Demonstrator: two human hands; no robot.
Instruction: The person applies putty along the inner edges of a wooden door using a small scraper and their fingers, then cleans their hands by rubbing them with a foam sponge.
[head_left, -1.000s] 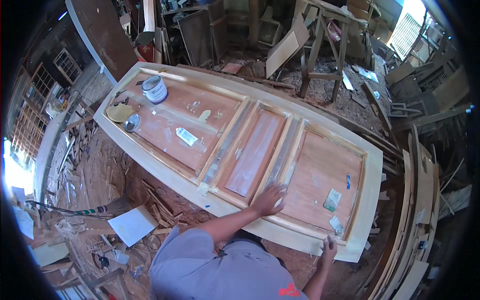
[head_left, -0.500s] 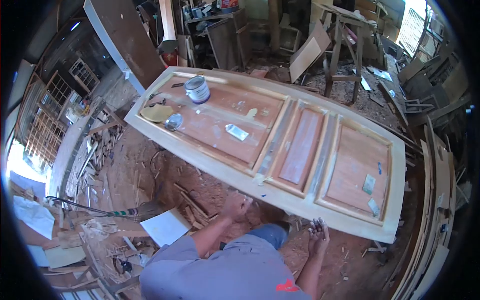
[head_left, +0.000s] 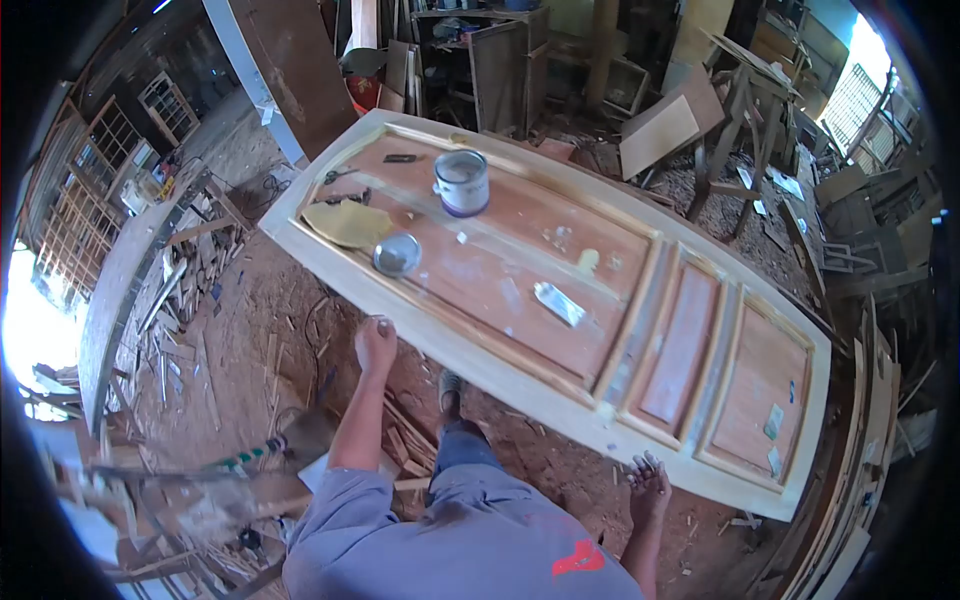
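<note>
Viewing the site through the head camera, I found the panelled wooden piece (head_left: 490, 368) lying flat and slantwise in front of the person, above the littered floor (head_left: 245, 340). I judged the step in hand to be a change of position beside it, with no tool seen at work. The left hand (head_left: 376, 345) was just beside the near edge, its fingers narrow and curled in; I could not tell whether they gripped anything. The right hand (head_left: 648, 478) was near the same edge further along, its fingers loosely wide, pale smears on the tips and nothing evident between them. In my judgement, any reach for the tin (head_left: 461, 190) would have called for the left hand to open and pass above the round lid (head_left: 397, 255) without catching it. The tin stood upright, cylindrical, with a pale label. The lid, shiny and disc-shaped, lay against a yellowish sheet (head_left: 348, 224) of irregular outline. A pale, flattish tube (head_left: 560, 304) lay on the same large panel. I noted reddish, matt panel faces with whitish patches, raised mouldings of lighter wood, a narrow middle panel (head_left: 683, 345) and a pale, gently bowed outer frame.
</note>
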